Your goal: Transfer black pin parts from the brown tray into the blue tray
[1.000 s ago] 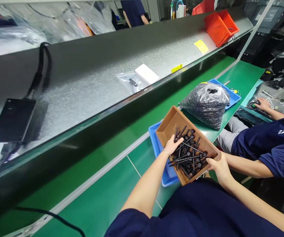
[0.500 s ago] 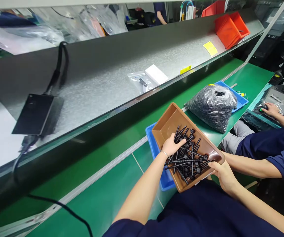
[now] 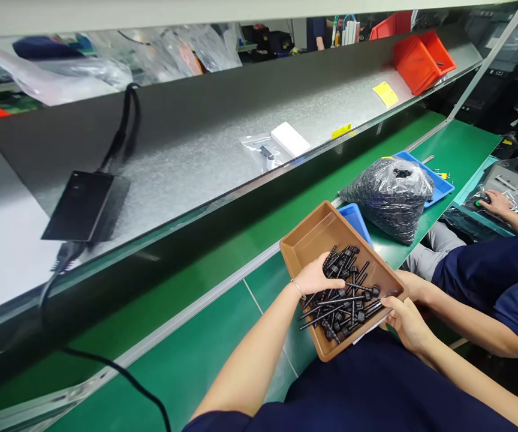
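Fingers of the left hand are curled loosely down into a heap of black pins, with the fingertips resting on the topmost ones; whether any pin is actually pinched cannot be told. A thin bracelet circles that wrist. The pins lie jumbled in the near half of a brown tray, which is tilted with its near end down toward the person's dark blue shirt and held above a green worktable. Part of a blue bin shows just behind the tray's far edge. At the tray's near right corner, the right hand grips the rim, thumb on top and fingers wrapped underneath.

Far left, on a grey metal shelf above the table, a black power adapter lies with its cable trailing down. Farther right on the shelf sit a small white box, a yellow note and an orange bin. On the table beyond the tray, a clear bag of black parts rests on a blue tray. At the far right, a co-worker's hand rests on a machine.
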Motion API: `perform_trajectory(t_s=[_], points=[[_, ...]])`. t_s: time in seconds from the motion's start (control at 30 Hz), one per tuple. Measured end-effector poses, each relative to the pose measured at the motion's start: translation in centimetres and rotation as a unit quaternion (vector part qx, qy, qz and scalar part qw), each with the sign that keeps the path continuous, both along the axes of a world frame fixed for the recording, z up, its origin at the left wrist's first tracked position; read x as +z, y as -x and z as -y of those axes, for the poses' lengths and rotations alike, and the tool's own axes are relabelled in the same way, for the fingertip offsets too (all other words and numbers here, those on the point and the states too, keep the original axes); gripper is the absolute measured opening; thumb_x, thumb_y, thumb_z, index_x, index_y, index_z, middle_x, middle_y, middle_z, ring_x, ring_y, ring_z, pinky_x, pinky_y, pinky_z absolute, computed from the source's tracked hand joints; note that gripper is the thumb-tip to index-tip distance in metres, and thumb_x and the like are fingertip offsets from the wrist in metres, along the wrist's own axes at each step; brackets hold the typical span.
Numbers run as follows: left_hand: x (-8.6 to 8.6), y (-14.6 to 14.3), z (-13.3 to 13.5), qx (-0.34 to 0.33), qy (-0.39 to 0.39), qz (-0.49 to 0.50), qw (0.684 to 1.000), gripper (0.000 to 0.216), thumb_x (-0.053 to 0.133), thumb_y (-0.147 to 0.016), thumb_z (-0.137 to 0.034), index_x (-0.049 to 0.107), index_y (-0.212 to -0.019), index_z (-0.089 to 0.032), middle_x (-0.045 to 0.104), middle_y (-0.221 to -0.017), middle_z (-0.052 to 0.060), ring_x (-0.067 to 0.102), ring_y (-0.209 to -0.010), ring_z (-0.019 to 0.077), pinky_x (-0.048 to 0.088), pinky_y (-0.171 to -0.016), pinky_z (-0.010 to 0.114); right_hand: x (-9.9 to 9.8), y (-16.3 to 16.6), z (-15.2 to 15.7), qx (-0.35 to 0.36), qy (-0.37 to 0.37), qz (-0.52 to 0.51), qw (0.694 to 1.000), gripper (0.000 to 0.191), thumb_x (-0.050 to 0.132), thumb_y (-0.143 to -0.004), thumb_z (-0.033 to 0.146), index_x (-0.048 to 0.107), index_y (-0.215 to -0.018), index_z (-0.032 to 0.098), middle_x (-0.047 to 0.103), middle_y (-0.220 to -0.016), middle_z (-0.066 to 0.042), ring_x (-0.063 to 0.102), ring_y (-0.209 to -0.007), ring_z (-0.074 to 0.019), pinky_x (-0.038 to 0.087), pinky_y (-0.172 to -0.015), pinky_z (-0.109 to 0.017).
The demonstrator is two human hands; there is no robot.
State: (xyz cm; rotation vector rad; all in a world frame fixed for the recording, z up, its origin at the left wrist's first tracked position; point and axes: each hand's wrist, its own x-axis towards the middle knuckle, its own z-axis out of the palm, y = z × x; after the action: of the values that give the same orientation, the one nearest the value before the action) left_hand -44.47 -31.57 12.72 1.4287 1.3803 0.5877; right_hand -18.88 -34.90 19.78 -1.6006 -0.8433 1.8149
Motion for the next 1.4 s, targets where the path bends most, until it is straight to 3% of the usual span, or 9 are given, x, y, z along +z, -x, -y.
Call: perform_trajectory(t_s=[0.13, 0.23, 0.33, 0.5, 0.73, 0.97, 1.1, 1.3, 1.4], points=[[0.3, -0.9, 0.2, -0.084, -0.02, -0.027, 0.996, 0.147, 0.082, -0.039, -0.068, 0.005, -0.153, -0.017, 0.031, -0.148, 0.019, 0.034, -0.135, 0.0367, 0.031, -0.113, 0.048, -0.6, -0.9, 0.0, -0.016, 0.024, 0.014, 0.999, 0.055, 0.076, -0.06, 0.035, 0.052, -0.107, 0.018, 0.063, -0.08, 0.0, 0.056, -0.064, -0.0109, 0.046, -0.055, -0.021], [0.7, -1.7, 0.3, -0.143, -0.012, -0.107, 0.984, 0.157, 0.083, -0.032, -0.068, -0.004, -0.153, -0.019, 0.032, -0.142, 0.022, 0.037, -0.131, 0.0419, 0.033, -0.108, 0.053, -0.8, -1.2, 0.2, -0.017, 0.038, 0.025, 0.999, 0.058, 0.077, -0.059, 0.037, 0.053, -0.107, 0.016, 0.064, -0.082, -0.001, 0.056, -0.065, -0.0111, 0.046, -0.056, -0.02], [0.9, -2.1, 0.3, -0.151, -0.022, -0.161, 0.975, 0.152, 0.084, -0.034, -0.065, -0.002, -0.153, -0.023, 0.041, -0.13, 0.018, 0.047, -0.122, 0.0398, 0.04, -0.103, 0.05, -0.7, -1.1, 0.4, -0.017, 0.032, 0.022, 0.999, 0.06, 0.076, -0.06, 0.037, 0.052, -0.11, 0.016, 0.065, -0.082, -0.002, 0.057, -0.065, -0.0122, 0.046, -0.056, -0.021], [1.3, -1.8, -0.1, -0.126, -0.055, -0.175, 0.975, 0.126, 0.08, -0.045, -0.055, 0.016, -0.151, -0.029, 0.05, -0.114, 0.01, 0.057, -0.107, 0.0325, 0.046, -0.096, 0.042, -0.4, -0.8, 0.5, -0.016, 0.044, -0.01, 0.999, 0.056, 0.076, -0.059, 0.037, 0.054, -0.105, 0.016, 0.066, -0.082, -0.003, 0.058, -0.069, -0.014, 0.048, -0.06, -0.023], [3.5, -1.7, -1.6, -0.144, -0.072, -0.23, 0.96, 0.113, 0.077, -0.044, -0.048, 0.03, -0.145, -0.028, 0.053, -0.111, 0.008, 0.061, -0.099, 0.0325, 0.049, -0.093, 0.042, -0.7, -0.5, 0.5, -0.037, 0.038, -0.09, 0.994, 0.055, 0.077, -0.051, 0.033, 0.056, -0.099, 0.015, 0.068, -0.082, -0.005, 0.059, -0.066, -0.0163, 0.043, -0.055, -0.024], [5.0, -1.9, -2.2, -0.181, -0.04, -0.252, 0.95, 0.116, 0.072, -0.044, -0.028, 0.021, -0.148, -0.026, 0.045, -0.128, 0.012, 0.062, -0.102, 0.0291, 0.049, -0.09, 0.033, -3.7, 0.2, 0.1, -0.062, 0.034, -0.134, 0.989, 0.049, 0.064, -0.048, 0.03, 0.053, -0.094, 0.017, 0.066, -0.07, -0.003, 0.059, -0.058, -0.0175, 0.037, -0.05, -0.024], [6.6, -2.1, -3.6, -0.201, -0.054, -0.264, 0.942, 0.112, 0.07, -0.045, -0.026, 0.025, -0.147, -0.026, 0.045, -0.129, 0.013, 0.061, -0.103, 0.0299, 0.049, -0.089, 0.034, -1.8, 0.3, 0.4, -0.103, 0.004, -0.123, 0.987, 0.046, 0.064, -0.048, 0.031, 0.052, -0.09, 0.018, 0.065, -0.07, -0.002, 0.056, -0.057, -0.0157, 0.036, -0.052, -0.024], [11.7, -4.5, -6.5, -0.244, -0.114, -0.249, 0.93, 0.106, 0.074, -0.044, -0.029, 0.035, -0.142, -0.027, 0.049, -0.121, 0.01, 0.061, -0.1, 0.0322, 0.05, -0.088, 0.039, 3.1, -1.5, 1.1, -0.147, -0.039, -0.107, 0.983, 0.038, 0.068, -0.057, 0.035, 0.057, -0.088, 0.014, 0.064, -0.072, -0.005, 0.056, -0.061, -0.0156, 0.038, -0.057, -0.026], [12.7, -5.8, -7.8, -0.256, -0.163, -0.237, 0.923, 0.099, 0.068, -0.047, -0.027, 0.037, -0.141, -0.027, 0.052, -0.113, 0.008, 0.061, -0.096, 0.032, 0.05, -0.087, 0.042, 4.0, -2.2, 0.8, -0.159, -0.069, -0.09, 0.981, 0.036, 0.068, -0.057, 0.035, 0.055, -0.083, 0.014, 0.062, -0.07, -0.004, 0.053, -0.06, -0.0139, 0.039, -0.056, -0.025]])
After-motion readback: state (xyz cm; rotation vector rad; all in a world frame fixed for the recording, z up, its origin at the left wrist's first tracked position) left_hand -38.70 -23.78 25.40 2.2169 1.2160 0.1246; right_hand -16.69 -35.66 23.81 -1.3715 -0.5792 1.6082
